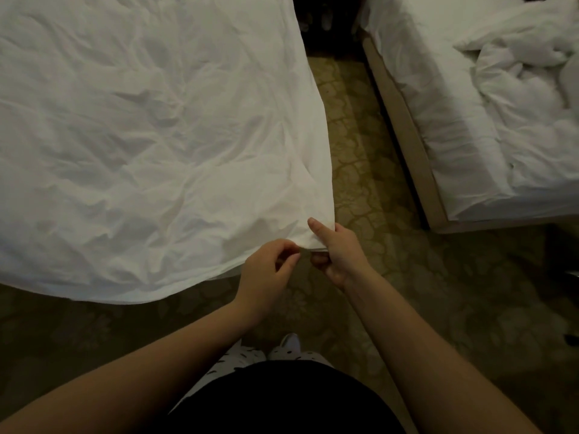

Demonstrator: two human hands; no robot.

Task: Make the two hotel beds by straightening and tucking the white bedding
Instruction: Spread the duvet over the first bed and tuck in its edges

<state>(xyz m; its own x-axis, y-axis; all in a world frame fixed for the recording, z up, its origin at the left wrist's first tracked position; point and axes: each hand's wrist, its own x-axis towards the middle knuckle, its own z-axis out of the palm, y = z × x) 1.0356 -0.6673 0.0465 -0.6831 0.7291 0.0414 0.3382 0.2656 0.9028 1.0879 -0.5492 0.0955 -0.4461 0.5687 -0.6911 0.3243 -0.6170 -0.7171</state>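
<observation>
Bedding lies spread and wrinkled at left, its near corner over the carpet. Both bare forearms reach forward to that corner. The right hand grips it, thumb on top, fingers curled beneath. The left hand, fingers curled, meets the hem just beside; whether it pinches cloth cannot be told. The second bed, right, carries a rumpled heap

Person's own view of their clothes and bare arms.
Black garment at the waist, white trousers with small dark spots, a pale shoe; left hand, right hand and forearms bare.
</observation>
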